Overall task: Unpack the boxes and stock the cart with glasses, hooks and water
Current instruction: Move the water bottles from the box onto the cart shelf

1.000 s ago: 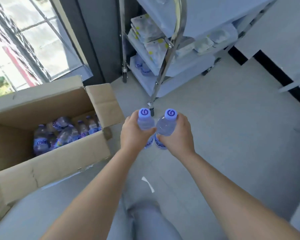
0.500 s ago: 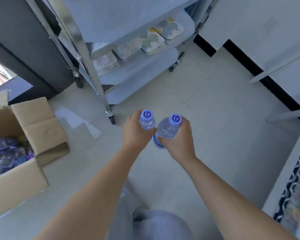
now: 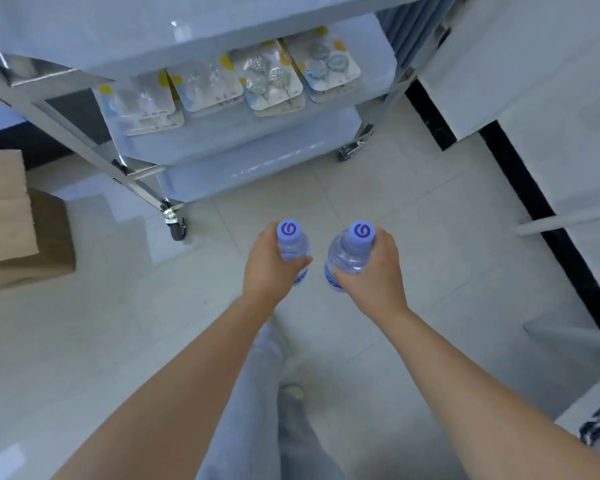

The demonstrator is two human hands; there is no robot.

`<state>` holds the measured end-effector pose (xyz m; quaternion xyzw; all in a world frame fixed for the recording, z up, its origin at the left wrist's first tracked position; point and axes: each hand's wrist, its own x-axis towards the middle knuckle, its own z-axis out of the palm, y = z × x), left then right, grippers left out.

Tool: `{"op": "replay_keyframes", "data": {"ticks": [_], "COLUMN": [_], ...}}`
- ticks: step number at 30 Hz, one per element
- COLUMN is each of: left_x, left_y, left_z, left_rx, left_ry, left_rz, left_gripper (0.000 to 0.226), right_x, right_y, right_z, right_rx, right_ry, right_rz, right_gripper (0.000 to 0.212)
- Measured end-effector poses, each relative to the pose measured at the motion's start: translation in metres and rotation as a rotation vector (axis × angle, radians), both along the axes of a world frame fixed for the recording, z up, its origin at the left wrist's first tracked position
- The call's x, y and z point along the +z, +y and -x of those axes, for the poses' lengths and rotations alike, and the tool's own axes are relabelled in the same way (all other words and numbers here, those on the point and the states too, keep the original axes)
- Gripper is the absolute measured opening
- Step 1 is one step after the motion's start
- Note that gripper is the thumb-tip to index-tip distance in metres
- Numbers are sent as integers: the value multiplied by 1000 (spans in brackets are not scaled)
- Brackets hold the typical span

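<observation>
The person stands facing the cart (image 3: 243, 168), arms stretched out in front, a water bottle in each fist. The left hand (image 3: 269, 268) is wrapped around the body of the left bottle (image 3: 291, 242), which stands upright with its pale blue cap showing above the fingers. The right hand (image 3: 373, 271) grips the right bottle (image 3: 349, 254) the same way, though this one tilts a little, its cap leaning away from the other. The two bottles sit side by side with a small gap between them, not touching, and both are held over the floor just short of the cart's bottom shelf (image 3: 257, 168). On the cart's middle shelf lies a row of packaged hooks (image 3: 229, 88) on carded backing, side by side. The top shelf hides whatever is deeper in. To the left of the cart, beside its front wheel (image 3: 177, 228), a cardboard box (image 3: 18, 223) rests on the tiles.
</observation>
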<state>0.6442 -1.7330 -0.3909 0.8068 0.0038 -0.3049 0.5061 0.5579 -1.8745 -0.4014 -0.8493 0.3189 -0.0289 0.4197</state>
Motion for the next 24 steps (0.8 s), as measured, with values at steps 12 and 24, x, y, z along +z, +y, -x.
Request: {"op": "replay_keyframes", "data": {"ticks": [12, 24], "left_x": [-137, -302], "left_y": [-147, -242], "left_z": [-110, -212], "left_rx": [200, 387], "left_ry": [-118, -366], "left_rz": [-41, -44], "left_gripper": [36, 47], "right_x": [-144, -313], "right_y": [-141, -235], "right_z": [-165, -289], "right_rx": [250, 430], "right_ry": [-87, -278], "right_rz": [33, 85], "right_gripper": [39, 50]}}
